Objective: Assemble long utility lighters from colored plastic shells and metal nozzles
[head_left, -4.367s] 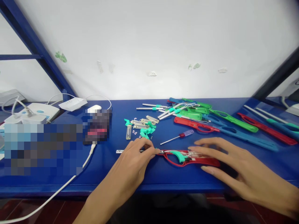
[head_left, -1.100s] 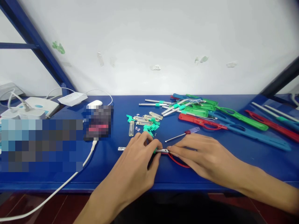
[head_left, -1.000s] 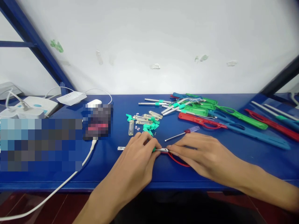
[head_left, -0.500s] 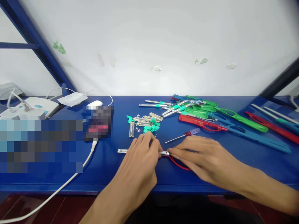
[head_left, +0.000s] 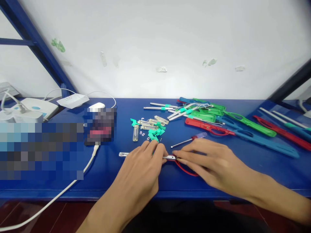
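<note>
My left hand is closed around a silver metal lighter tube, whose two ends show on either side of the fingers. At the tube's right end, my right hand pinches with its fingertips. A small dark bit shows between those fingertips, too small to make out. Beneath the right hand curves a thin red plastic loop, mostly hidden. Just behind the hands lies a screwdriver with a clear purple and red handle. Clear fuel reservoirs and green plastic pieces lie in a loose pile beyond the left hand.
Further back lie several metal tubes with green collars. Red, green and blue handle shells spread to the right. A pixelated phone with a white cable and a power strip occupy the left.
The camera view has shifted slightly. My right fingertips have edged a little over the tube's right end. My left hand keeps its hold on the tube.
</note>
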A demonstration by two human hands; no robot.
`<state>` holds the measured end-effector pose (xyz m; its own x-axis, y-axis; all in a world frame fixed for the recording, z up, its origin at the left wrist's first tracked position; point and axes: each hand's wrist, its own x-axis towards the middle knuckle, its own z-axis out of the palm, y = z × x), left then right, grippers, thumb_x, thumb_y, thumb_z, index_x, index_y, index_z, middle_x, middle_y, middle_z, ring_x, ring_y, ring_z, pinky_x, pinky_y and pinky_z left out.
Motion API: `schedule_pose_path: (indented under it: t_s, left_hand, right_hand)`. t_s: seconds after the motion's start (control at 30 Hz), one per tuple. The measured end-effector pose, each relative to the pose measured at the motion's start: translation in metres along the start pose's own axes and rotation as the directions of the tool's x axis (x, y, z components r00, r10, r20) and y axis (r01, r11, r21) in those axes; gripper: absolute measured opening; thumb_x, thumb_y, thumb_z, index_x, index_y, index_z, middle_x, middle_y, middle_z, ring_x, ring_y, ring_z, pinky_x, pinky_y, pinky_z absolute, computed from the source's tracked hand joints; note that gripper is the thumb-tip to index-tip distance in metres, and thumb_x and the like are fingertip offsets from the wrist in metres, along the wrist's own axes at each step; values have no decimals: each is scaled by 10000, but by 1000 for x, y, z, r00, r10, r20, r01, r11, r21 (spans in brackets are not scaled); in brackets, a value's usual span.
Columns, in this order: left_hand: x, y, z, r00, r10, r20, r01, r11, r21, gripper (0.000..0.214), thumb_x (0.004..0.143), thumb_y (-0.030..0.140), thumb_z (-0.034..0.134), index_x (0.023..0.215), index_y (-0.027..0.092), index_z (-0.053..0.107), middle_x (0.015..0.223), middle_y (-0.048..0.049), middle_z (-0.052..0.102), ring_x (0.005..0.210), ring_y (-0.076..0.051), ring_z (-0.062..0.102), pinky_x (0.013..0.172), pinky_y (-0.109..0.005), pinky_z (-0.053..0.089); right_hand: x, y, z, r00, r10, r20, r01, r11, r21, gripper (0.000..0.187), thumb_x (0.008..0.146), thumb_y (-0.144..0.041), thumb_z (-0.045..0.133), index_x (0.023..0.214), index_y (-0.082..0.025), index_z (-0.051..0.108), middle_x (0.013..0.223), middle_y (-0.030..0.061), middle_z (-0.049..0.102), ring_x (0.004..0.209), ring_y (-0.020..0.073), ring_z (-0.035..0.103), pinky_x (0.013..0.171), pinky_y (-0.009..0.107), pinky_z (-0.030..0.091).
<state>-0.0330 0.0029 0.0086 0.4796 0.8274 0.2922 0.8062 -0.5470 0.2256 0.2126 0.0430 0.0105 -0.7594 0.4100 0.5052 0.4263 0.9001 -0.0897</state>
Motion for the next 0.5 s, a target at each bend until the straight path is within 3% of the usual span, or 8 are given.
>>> schedule_pose_path:
  t_s: [0.27,0.5]
  left_hand:
    - [2,1,-3,999,-24,39,25,1000,-4,291,912,-47,449,977,227,522,1014,-54,613,896,-262,599,679,-379,513]
    - [4,3,-5,998,-29,60,29,1000,5,283,905,-46,437,951,223,513,995,-62,588,878,-265,570,687,-398,517]
  right_hand:
    - [6,-3,-1,997,-7,76,7,1000,-5,287,1075,-149,474,1164,-161,747,981,86,760,809,195,701,742,316,556]
    - [6,-1,-1,995,2,101,-4,1000,21,266,1067,-156,501,1142,-146,756,958,88,738,794,193,692,728,312,548]
